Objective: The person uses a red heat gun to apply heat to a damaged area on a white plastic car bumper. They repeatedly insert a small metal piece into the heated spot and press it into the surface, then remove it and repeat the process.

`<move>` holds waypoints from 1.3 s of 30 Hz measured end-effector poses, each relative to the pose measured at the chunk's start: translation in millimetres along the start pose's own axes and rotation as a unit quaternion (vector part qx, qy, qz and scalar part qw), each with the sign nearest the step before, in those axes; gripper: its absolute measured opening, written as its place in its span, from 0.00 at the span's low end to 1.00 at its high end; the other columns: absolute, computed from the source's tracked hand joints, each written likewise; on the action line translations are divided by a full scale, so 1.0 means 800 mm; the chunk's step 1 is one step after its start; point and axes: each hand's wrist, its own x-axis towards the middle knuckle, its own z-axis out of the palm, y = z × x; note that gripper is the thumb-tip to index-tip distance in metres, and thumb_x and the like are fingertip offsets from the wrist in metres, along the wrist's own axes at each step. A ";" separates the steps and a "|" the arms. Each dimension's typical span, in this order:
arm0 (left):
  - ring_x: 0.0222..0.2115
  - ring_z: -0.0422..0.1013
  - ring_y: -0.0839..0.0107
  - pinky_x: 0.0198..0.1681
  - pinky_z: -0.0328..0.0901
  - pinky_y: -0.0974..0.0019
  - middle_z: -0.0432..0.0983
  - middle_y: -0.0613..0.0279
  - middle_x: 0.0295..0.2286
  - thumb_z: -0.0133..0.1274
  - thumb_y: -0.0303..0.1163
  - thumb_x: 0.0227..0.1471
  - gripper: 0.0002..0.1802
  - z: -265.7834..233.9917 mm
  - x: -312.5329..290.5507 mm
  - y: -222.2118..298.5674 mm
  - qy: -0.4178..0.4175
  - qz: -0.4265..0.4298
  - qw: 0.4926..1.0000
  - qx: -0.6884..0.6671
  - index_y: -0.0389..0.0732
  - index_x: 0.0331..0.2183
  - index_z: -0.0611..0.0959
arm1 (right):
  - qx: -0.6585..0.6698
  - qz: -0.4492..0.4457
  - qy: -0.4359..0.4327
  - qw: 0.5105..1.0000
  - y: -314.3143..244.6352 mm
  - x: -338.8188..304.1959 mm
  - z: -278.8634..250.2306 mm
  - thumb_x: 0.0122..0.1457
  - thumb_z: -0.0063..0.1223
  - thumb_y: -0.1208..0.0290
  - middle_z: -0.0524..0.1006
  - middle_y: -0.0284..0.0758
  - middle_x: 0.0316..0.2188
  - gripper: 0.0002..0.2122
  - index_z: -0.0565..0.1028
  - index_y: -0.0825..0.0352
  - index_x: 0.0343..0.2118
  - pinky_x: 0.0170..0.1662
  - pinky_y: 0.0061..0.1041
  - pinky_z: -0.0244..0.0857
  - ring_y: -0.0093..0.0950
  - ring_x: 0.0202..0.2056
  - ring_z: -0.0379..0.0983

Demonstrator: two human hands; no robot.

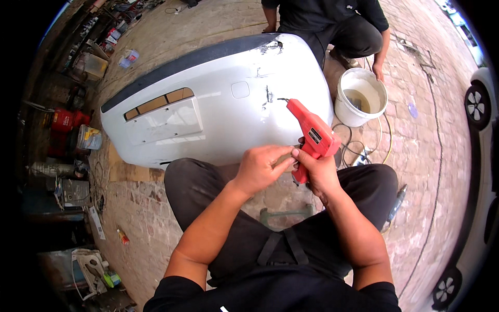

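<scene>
My right hand point(322, 174) is wrapped round the grip of a red pistol-shaped hot stapler point(311, 130). Its thin dark tip points up and left, above the bumper. Close beside the grip, my left hand point(261, 169) has its thumb and forefinger pinched together near my right thumb. Whatever sits between those fingertips is too small to make out. In front of my knees lies a white car bumper point(223, 114) with a dark strip along its far edge. Dark scuffs and cracks point(268, 94) mark its right part, below the tool's tip level and farther up.
A co-worker point(332, 26) squats at the bumper's far right, one hand by a white bucket point(358, 112) holding murky liquid. Cables point(351, 143) and a power strip point(362, 156) lie nearby. Tools and clutter line the left; a blue tool point(398, 203) rests right of my knee. Parked cars point(481, 166) stand far right.
</scene>
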 end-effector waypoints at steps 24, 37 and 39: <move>0.20 0.52 0.82 0.21 0.52 0.75 0.53 0.76 0.20 0.54 0.44 0.69 0.18 -0.071 0.002 -0.021 0.092 -0.154 0.737 -0.652 0.40 0.48 0.82 | -0.137 -0.084 -0.205 0.965 0.015 -0.031 -0.046 0.61 0.64 0.76 0.78 0.32 0.35 0.21 0.73 0.70 0.57 0.42 0.28 0.71 0.26 0.37 0.76; 0.20 0.53 0.82 0.22 0.52 0.75 0.53 0.76 0.20 0.53 0.42 0.70 0.18 -0.069 0.003 -0.025 0.089 -0.146 0.735 -0.656 0.38 0.51 0.81 | -0.135 -0.082 -0.205 0.966 0.019 -0.028 -0.039 0.60 0.69 0.62 0.76 0.35 0.28 0.18 0.73 0.68 0.45 0.31 0.22 0.67 0.25 0.30 0.76; 0.20 0.52 0.82 0.22 0.51 0.75 0.53 0.76 0.20 0.54 0.42 0.70 0.18 -0.070 0.003 -0.025 0.090 -0.147 0.735 -0.656 0.38 0.51 0.81 | -0.135 -0.071 -0.200 0.968 0.013 -0.031 -0.034 0.61 0.69 0.61 0.76 0.35 0.27 0.19 0.74 0.68 0.44 0.31 0.22 0.67 0.25 0.29 0.75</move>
